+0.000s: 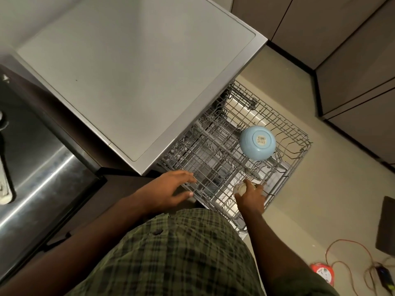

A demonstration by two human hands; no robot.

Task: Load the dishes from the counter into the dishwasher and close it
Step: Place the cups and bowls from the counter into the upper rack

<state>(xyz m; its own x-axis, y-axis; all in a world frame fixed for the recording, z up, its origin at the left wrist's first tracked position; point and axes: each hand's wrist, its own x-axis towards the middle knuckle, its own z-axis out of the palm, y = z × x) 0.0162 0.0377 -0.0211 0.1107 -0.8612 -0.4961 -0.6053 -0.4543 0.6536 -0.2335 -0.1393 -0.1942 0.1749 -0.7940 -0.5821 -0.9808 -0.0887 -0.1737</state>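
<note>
The dishwasher (pixel 136 86) stands with its grey wire rack (pixel 286 124) pulled out over the floor. A light blue bowl (pixel 257 142) lies upside down in the rack's right part, a barcode sticker on its base. My right hand (pixel 251 196) grips a small whitish cup (pixel 240 189) low over the rack's near right corner; the cup is mostly hidden by my fingers. My left hand (pixel 171 190) hovers at the rack's near left edge, fingers spread and relaxed, holding nothing.
A steel sink and dark counter (pixel 42 171) lie to the left. Grey cabinets (pixel 352 71) line the far right. On the floor at right are an orange extension reel (pixel 322 272) with cable and a dark mat (pixel 386 227).
</note>
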